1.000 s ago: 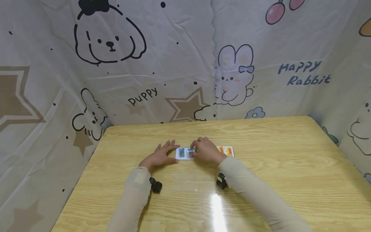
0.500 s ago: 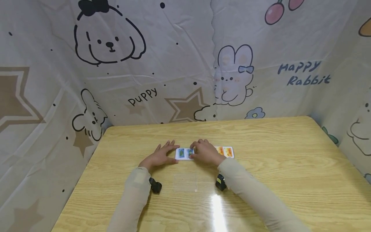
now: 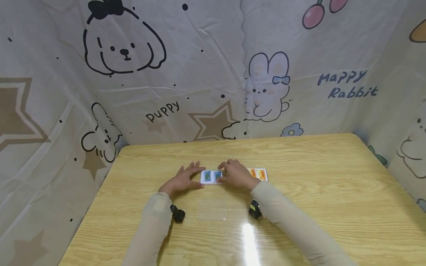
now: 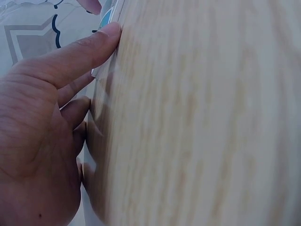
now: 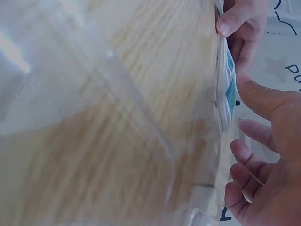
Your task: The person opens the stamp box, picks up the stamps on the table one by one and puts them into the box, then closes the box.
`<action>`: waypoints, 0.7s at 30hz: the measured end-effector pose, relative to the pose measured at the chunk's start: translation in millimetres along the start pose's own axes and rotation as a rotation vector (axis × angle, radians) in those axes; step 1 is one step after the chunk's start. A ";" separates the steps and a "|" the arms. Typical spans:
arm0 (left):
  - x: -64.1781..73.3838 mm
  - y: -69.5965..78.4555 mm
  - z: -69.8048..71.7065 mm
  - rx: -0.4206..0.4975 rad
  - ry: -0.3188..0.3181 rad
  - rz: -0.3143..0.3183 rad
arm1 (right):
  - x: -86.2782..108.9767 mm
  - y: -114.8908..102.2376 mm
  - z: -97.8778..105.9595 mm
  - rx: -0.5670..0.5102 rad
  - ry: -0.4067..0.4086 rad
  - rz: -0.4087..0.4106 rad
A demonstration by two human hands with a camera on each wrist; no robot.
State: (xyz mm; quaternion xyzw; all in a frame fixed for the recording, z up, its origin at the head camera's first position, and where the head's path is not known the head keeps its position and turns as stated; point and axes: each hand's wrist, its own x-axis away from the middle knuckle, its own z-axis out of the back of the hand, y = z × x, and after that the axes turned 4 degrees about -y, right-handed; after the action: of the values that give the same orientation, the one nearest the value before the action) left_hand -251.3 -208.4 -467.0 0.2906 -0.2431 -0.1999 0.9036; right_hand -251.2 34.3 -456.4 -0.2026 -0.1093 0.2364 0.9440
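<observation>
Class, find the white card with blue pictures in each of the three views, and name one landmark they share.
Head: the white card lies just below centre, partly covered by the right hand.
Left wrist: only a sliver, at the top edge, left of centre.
Right wrist: upper right, seen nearly edge-on.
Shared landmark: the left hand, its thumb by the card every time.

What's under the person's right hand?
A blue-printed card and an orange-printed card partly show either side of the right hand; what it covers between them is hidden.

Indoors, curtained off: cartoon-print cloth (image 3: 206, 74) on three sides of table (image 3: 319, 177).
</observation>
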 end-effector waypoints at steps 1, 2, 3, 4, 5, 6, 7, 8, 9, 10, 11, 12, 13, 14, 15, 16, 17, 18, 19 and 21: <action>0.2 -0.2 -0.2 0.000 0.000 0.000 | 1.5 -0.7 1.1 -0.010 0.001 0.002; 0.4 -0.3 -0.3 0.002 0.001 0.000 | 3.3 -1.5 2.2 -0.021 0.001 0.003; 0.7 -0.5 -0.4 0.004 0.000 -0.001 | 5.4 -2.2 3.1 -0.032 -0.001 0.005; 0.8 -0.6 -0.4 0.004 -0.001 -0.002 | 7.7 -2.9 4.0 -0.047 -0.005 0.007; 1.0 -0.8 -0.5 0.005 -0.001 -0.003 | 10.4 -3.5 4.7 -0.060 -0.010 0.011; 1.1 -1.0 -0.5 0.005 -0.001 -0.005 | 13.4 -4.1 5.2 -0.072 -0.016 0.014; 1.2 -1.3 -0.5 0.003 -0.002 -0.006 | 16.4 -4.8 5.6 -0.088 -0.024 0.020; 1.3 -1.5 -0.6 0.003 -0.003 -0.005 | 19.4 -5.4 5.8 -0.102 -0.034 0.028; 1.4 -1.8 -0.6 0.001 -0.002 -0.006 | 22.6 -6.3 6.2 -0.115 -0.046 0.040; 1.7 -1.8 -0.5 -0.002 -0.001 -0.005 | 25.6 -7.2 6.4 -0.127 -0.057 0.054; 1.9 -1.8 -0.4 -0.003 0.000 -0.007 | 28.0 -8.1 6.3 -0.135 -0.067 0.069; 2.1 -1.8 -0.3 -0.005 0.001 -0.008 | 30.4 -9.3 6.2 -0.147 -0.076 0.085; 2.1 -1.8 -0.4 -0.006 0.002 -0.009 | 32.6 -10.1 5.6 -0.155 -0.087 0.104; 2.1 -1.6 -0.4 -0.005 0.003 -0.009 | 35.1 -11.2 4.9 -0.164 -0.102 0.114; 2.3 -1.6 -0.5 -0.008 0.004 -0.012 | 37.5 -12.4 4.0 -0.174 -0.117 0.126; 2.4 -1.6 -0.7 -0.009 0.004 -0.013 | 39.7 -13.1 2.4 -0.180 -0.136 0.134; 2.3 -1.8 -1.0 -0.010 0.005 -0.013 | 42.4 -13.9 1.0 -0.191 -0.157 0.141; 2.3 -2.0 -1.4 -0.012 0.005 -0.012 | 45.2 -14.7 -0.8 -0.200 -0.179 0.149; 2.3 -2.3 -1.7 -0.014 0.005 -0.011 | 47.8 -15.2 -2.8 -0.208 -0.202 0.156; 2.5 -2.8 -2.2 -0.017 0.005 -0.010 | 52.8 -16.6 -6.4 -0.217 -0.243 0.165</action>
State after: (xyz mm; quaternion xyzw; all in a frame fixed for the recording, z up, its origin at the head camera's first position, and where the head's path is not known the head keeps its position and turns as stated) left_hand -248.7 -210.8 -469.6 0.2848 -0.2375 -0.2057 0.9056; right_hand -196.9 44.6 -449.1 -0.2816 -0.2305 0.3225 0.8738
